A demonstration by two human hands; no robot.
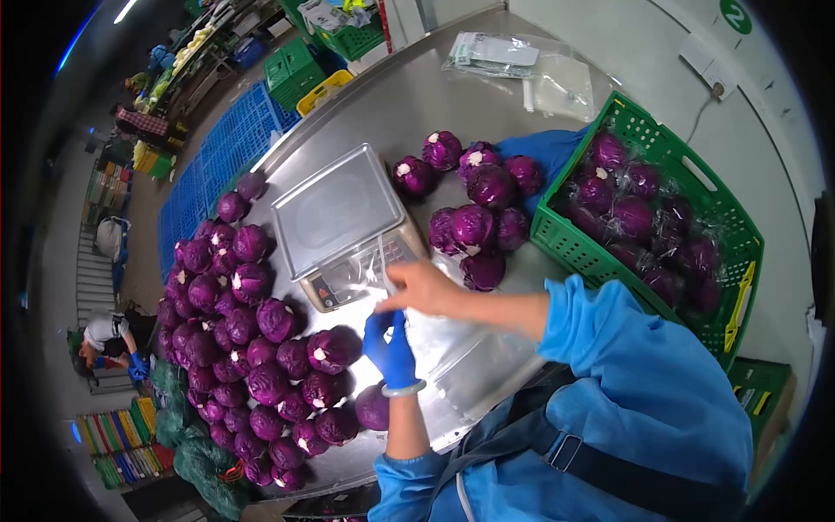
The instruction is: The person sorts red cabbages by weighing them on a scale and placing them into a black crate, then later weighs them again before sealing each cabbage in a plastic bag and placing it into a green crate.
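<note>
A thin clear plastic bag (358, 271) hangs in front of the scale's keypad, partly see-through and hard to outline. My right hand (424, 290), bare and slightly blurred, pinches its near edge. Just below, my left hand (390, 350) wears a blue glove, its fingers curled up at the same edge of the bag. The weighing scale (337, 213) stands beyond both hands with a bare metal plate. Left of my hands lies a large pile of red cabbages (268, 383). One red cabbage (372, 407) sits beside my left wrist.
More red cabbages (473, 228) are grouped right of the scale. A green crate (557, 228) at the right holds bagged cabbages. Flat plastic packets (494, 54) lie at the far end of the steel table (417, 109). Another person (109, 335) is at the left.
</note>
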